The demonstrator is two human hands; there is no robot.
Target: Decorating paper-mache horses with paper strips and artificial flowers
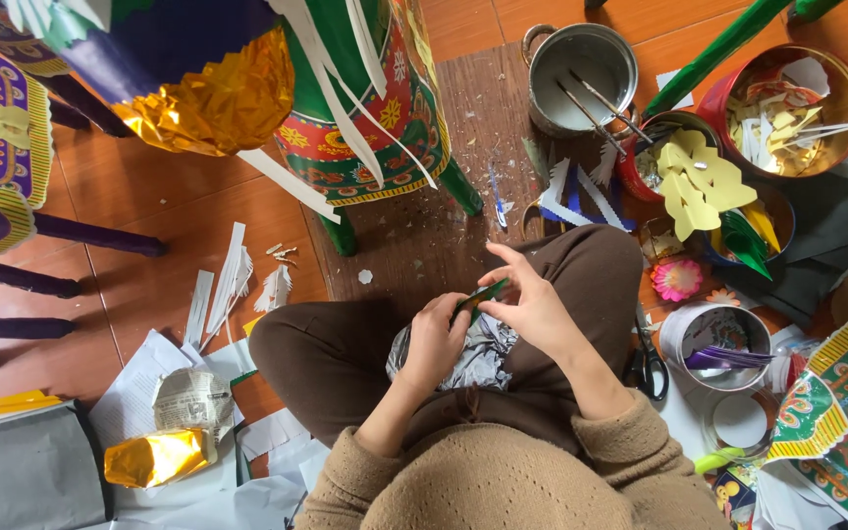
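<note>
Where the two hands meet above the lap, the left hand [434,339] pinches the near end of a thin green strip [483,292], fingers closed on it; the right hand [532,304] closes thumb and fingers on the far end, index finger raised. Directly beneath: crumpled silver foil [478,358] resting on brown trousers, the person seated cross-legged on the floor [149,196]. At the right knee: black-handled scissors [648,365]. Ahead of the hands: steel pot [581,74] holding two sticks; yellow paper cut-outs [697,182] over a red tin; a second red tin [787,98] of paper scraps; pink paper flower [677,279]. Left on the floor: white paper strips [223,290], gold foil piece [154,456]. Above: large green patterned paper figure [365,108] on green legs.
</note>
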